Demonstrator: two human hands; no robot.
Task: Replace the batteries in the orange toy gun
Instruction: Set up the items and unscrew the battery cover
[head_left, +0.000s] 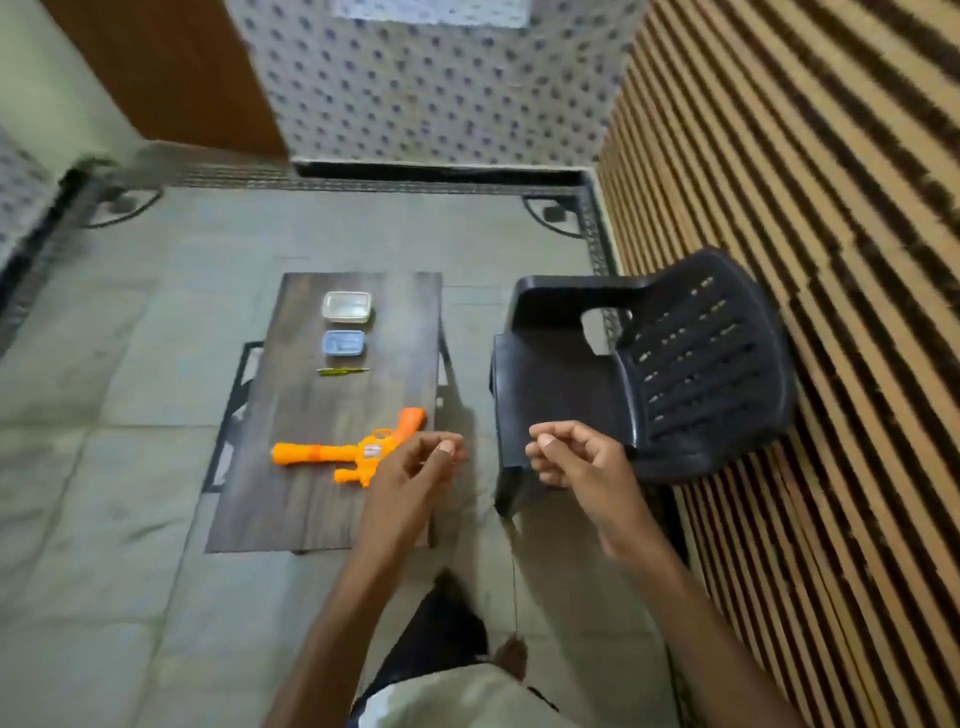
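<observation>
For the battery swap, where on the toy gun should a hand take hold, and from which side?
Probably the handle of the gun, from above on the right: it lies flat on the table, handle sticking out bare toward the far right, nearest the left hand.

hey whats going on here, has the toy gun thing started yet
A person looks down at a low table, left hand and right hand raised in front, fingers curled; whether they hold anything is unclear. The orange toy gun lies untouched on the table, with a small screwdriver, a blue container and a clear container lined up beyond it. A black plastic chair stands to the right. The battery job does not look started.
</observation>
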